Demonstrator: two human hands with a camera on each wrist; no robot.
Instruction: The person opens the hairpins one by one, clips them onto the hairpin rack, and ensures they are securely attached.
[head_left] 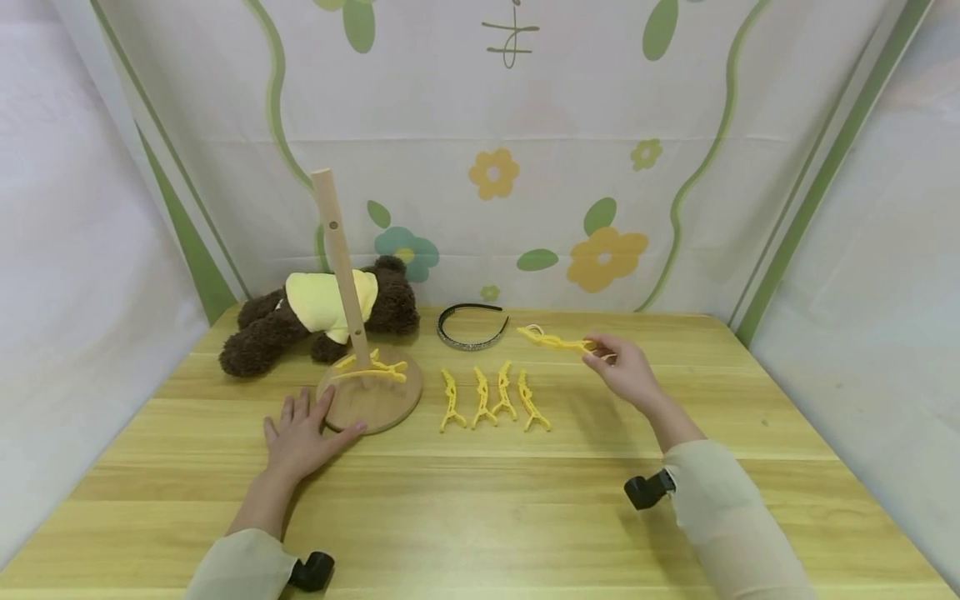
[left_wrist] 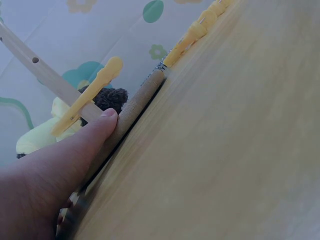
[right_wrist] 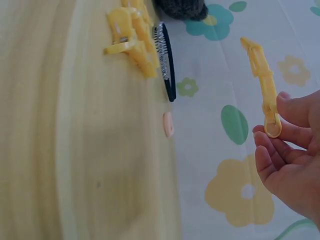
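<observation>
My right hand [head_left: 621,367] is raised over the right part of the table, pinching a yellow hair clip [right_wrist: 265,82] by one end between thumb and fingers. The clip's other end points left in the head view. My left hand [head_left: 303,437] rests with fingers spread at the round base [head_left: 382,414] of a wooden stand, its thumb [left_wrist: 95,130] along the base's edge. Yellow hair clips [head_left: 371,375] sit about the foot of the upright post [head_left: 339,250]. Several more yellow hair clips [head_left: 481,398] lie in a row on the table, between the hands.
A brown teddy bear [head_left: 258,333] in a yellow shirt lies behind the stand. A black headband [head_left: 471,346] with a glittery front lies at the back middle. Near it is a small pale pink loop [right_wrist: 168,125]. A flowered cloth [head_left: 562,192] hangs behind the table.
</observation>
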